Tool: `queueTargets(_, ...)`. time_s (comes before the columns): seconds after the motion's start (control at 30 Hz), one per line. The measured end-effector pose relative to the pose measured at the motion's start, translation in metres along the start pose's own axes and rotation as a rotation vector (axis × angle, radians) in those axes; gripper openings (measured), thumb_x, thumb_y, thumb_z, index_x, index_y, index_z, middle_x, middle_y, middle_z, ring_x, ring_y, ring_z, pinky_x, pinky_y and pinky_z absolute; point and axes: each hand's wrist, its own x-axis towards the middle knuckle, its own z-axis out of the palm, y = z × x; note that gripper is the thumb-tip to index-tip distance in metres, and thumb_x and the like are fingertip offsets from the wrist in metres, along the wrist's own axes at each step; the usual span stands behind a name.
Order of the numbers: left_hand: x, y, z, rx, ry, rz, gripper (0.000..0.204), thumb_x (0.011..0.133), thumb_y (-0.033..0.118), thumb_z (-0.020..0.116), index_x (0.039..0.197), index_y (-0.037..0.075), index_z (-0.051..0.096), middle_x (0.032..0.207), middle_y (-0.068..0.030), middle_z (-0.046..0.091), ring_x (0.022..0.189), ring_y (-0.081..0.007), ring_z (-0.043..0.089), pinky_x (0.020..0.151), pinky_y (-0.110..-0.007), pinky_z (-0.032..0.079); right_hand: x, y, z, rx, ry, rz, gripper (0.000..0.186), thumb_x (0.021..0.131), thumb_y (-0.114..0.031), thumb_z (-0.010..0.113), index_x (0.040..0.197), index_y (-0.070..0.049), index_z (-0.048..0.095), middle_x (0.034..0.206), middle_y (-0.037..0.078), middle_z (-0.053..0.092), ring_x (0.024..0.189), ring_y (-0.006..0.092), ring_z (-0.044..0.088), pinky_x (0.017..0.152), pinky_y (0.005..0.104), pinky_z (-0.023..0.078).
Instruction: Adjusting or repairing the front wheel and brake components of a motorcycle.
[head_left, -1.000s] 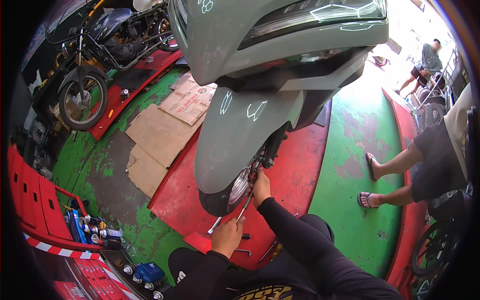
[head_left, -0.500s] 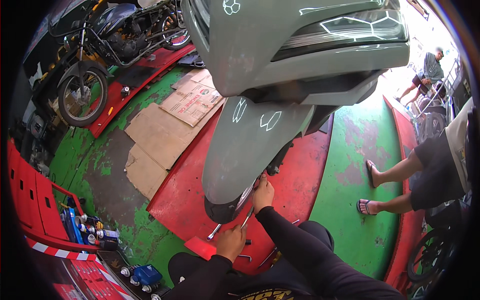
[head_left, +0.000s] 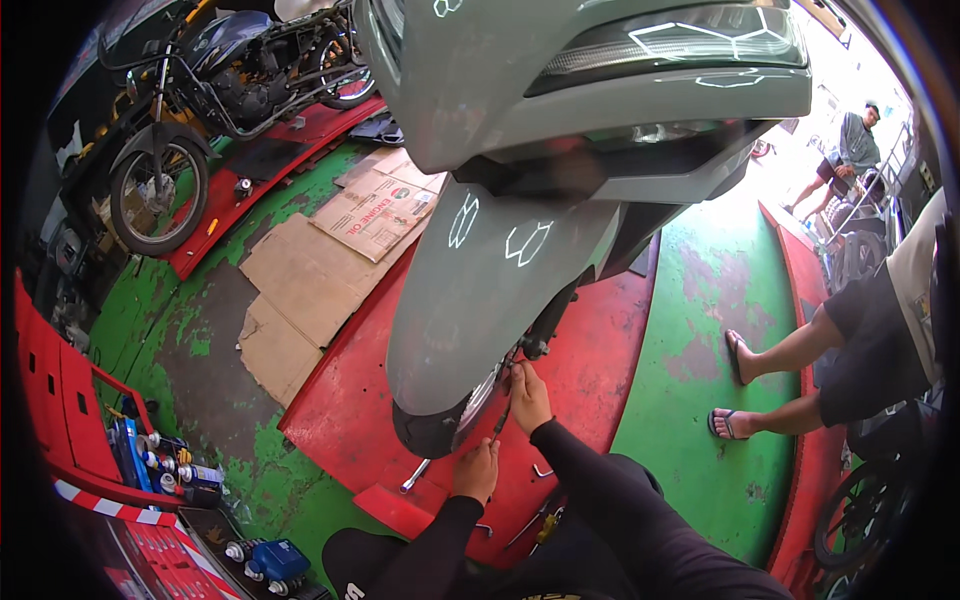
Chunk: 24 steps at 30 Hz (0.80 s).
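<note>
Seen from the head camera, a grey scooter (head_left: 560,150) fills the upper middle, its fender (head_left: 480,300) curving down over the front wheel (head_left: 440,425), which stands on a red ramp (head_left: 350,400). Both arms wear black sleeves and enter from the lower edge. The right hand (head_left: 527,395) reaches up to the wheel hub beside the fender; its fingers are curled around a thin dark tool (head_left: 500,420) at the axle. The left hand (head_left: 477,470) sits lower, just below the wheel, fingers clenched; whether it grips the tool's lower end I cannot tell. A silver wrench (head_left: 415,476) lies on the ramp near its lower edge, just left of that hand. Flattened cardboard (head_left: 320,260) covers the green floor (head_left: 700,320) to the left of the ramp. A motorcycle (head_left: 220,90) stands at upper left. Spray cans (head_left: 170,470) stand in a red tray at lower left. At right, another person's bare legs in sandals (head_left: 740,390) stand on the green floor.
</note>
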Motion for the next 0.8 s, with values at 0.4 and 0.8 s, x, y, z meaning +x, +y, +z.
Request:
queueTargets(0.4, -0.04, 0.068, -0.111, -0.513, -0.053, -0.133, 0.018, 0.1, 0.017, 0.05, 0.112, 0.005, 0.057, 0.087, -0.0141, 0.068, 0.07, -0.0365, 0.066, 0.062, -0.046, 0.048, -0.014, -0.069, -0.038, 0.366, -0.094, 0.345, 0.037, 0.108, -0.033, 0.037, 0.087, -0.008, 0.053, 0.061, 0.005, 0.058, 0.041, 0.0142, 0.044, 0.039, 0.0271, 0.036)
queueTargets(0.8, -0.022, 0.15, -0.255, -0.367, -0.343, -0.269, 0.036, 0.096, 0.011, 0.053, 0.131, 0.003, 0.058, 0.085, -0.0067, 0.068, 0.072, -0.0206, 0.063, 0.063, -0.03, 0.046, 0.015, -0.116, -0.031, 0.428, -0.186, 0.592, 0.038, 0.105, -0.037, 0.038, 0.085, -0.008, 0.053, 0.059, 0.005, 0.053, 0.041, 0.0144, 0.043, 0.037, 0.0282, 0.033)
